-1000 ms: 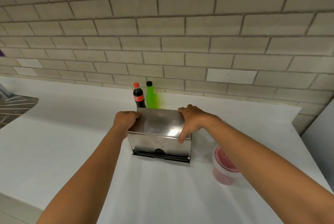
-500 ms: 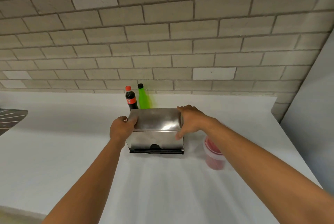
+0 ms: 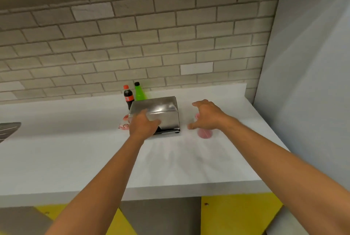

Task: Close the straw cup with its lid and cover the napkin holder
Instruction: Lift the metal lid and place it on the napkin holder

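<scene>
Bottles number two, a cola bottle (image 3: 128, 97) and a green bottle (image 3: 139, 92), upright at the back of the white surface (image 3: 75, 151), just behind one steel napkin holder (image 3: 161, 113). Your left hand (image 3: 143, 125) lies on the holder's front left corner, fingers curled, grip unclear. Your right hand (image 3: 207, 116) hovers spread and empty, right of the holder, over one pink cup (image 3: 204, 133). A clear red-printed item (image 3: 124, 124) lies left of the holder.

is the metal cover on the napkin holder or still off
On: the metal cover sits squarely over the napkin holder, black base showing below.
</scene>
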Demonstrator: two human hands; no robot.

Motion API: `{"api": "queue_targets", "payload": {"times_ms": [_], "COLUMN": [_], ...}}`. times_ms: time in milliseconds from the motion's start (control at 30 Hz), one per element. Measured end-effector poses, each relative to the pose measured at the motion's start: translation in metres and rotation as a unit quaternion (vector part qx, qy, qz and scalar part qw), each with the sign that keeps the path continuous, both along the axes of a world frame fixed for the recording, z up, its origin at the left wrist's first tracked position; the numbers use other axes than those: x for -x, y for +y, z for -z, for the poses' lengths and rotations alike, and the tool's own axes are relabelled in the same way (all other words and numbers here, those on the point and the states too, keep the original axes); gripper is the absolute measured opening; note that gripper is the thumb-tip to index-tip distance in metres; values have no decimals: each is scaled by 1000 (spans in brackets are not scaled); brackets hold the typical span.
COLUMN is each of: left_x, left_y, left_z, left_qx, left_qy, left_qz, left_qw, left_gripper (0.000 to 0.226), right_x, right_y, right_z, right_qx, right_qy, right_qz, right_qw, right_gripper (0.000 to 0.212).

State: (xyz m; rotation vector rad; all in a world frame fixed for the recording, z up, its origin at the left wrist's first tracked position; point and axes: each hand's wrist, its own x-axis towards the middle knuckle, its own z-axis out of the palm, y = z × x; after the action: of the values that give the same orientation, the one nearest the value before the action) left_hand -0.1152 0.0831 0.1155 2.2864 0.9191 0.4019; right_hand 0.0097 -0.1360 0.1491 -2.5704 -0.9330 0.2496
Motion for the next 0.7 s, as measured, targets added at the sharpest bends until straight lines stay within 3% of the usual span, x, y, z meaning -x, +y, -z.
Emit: {"api": "queue_targets", "payload": {"times_ms": [300, 700], "left_x": [44, 55], "left_y": [-77, -126], "left_z": [-64, -142], "left_qx": [-66, -170], "left_qy": [-29, -45], "left_qz": [92, 107], "left_qw": [993, 979], "left_gripper": [87, 91], "right_x": [76, 98], "right_y": [-76, -111], "right_z": [-62, -133], "right_qx": [-22, -47], "right_qy": [-64, -144], "right_qz": [42, 55], "right_qw": [997, 987], "right_gripper": [103, 100]}}
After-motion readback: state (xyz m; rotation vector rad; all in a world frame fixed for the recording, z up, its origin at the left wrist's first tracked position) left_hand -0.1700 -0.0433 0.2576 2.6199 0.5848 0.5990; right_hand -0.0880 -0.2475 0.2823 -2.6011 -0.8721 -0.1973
